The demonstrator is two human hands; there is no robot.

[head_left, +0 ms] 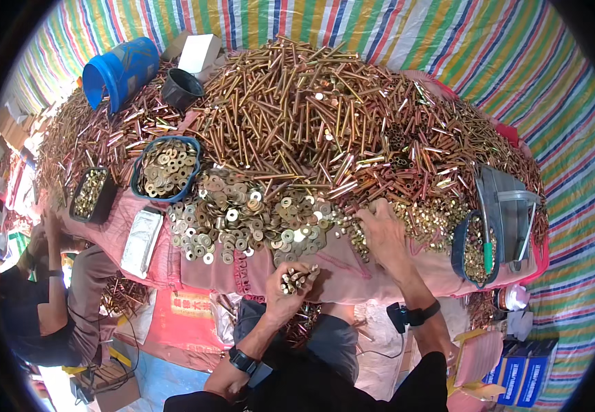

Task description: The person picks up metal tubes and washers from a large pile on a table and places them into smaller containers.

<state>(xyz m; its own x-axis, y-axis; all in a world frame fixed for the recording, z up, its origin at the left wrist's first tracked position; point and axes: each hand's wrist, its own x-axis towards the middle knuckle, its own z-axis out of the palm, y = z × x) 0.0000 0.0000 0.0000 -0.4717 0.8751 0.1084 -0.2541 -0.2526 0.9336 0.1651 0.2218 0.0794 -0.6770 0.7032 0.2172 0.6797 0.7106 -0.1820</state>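
My left hand [285, 296] is closed around a bundle of long metal bolts [299, 280], their ends pointing up, at the near edge of the pink-covered table. My right hand [385, 237] reaches down to the small gold nuts [421, 218], its fingers curled at the pile's left end. Whether a nut is between those fingertips is hidden. Left of it spreads a heap of flat round washers [232, 215]. Behind both hands rises a large mound of brass-coloured bolts [277, 117], with short metal tubes [400, 163] at its near right.
A blue basin of washers [193, 180], a black tray of nuts [107, 206] and a silver packet [142, 242] lie left. Right are a nut-filled tub [456, 257] and a grey bin [510, 233]. A blue bucket [153, 58] tops the mound. Another person's arm [53, 302] is far left.
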